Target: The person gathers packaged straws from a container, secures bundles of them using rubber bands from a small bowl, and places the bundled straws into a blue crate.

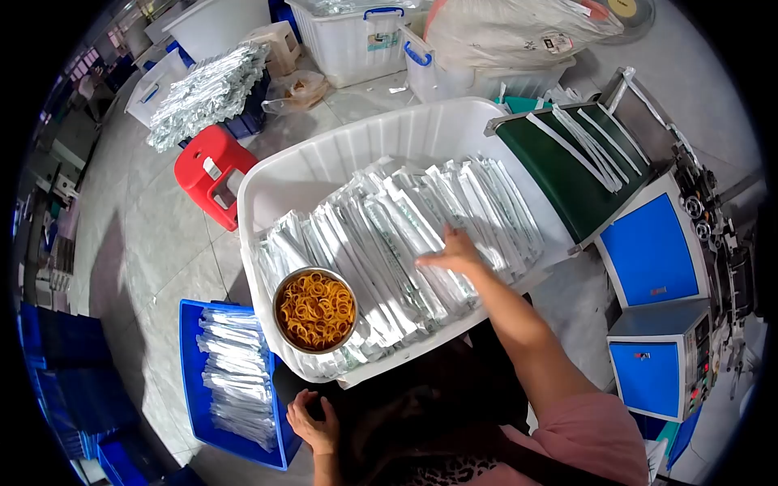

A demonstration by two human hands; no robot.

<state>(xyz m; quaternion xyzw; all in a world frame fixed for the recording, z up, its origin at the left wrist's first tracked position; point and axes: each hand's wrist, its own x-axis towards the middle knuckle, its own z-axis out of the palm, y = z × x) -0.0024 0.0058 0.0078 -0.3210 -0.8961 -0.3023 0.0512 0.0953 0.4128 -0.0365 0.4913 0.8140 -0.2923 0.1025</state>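
A large white tub [324, 154] in front of me holds many long, slim white-and-silver packets [381, 243] lying side by side. Over these packets reaches my right hand [455, 253], its thumb and fingers spread and nothing visible in it. Low in the view, my left hand [314, 425] hovers by the near left corner of the tub. Its fingers are loosely bent and apart from the thumb, with no object seen in them. A round metal bowl [278, 320] full of orange-yellow rubber bands [316, 312] rests on the packets at the tub's near left.
Left of my lap stands a blue bin [188, 364] with stacked packets. A red stool [212, 166] is beyond it. At right, a green conveyor belt [559, 174] carrying several strips overhangs the tub, beside a machine with blue panels [652, 247]. White bins [344, 49] line the back.
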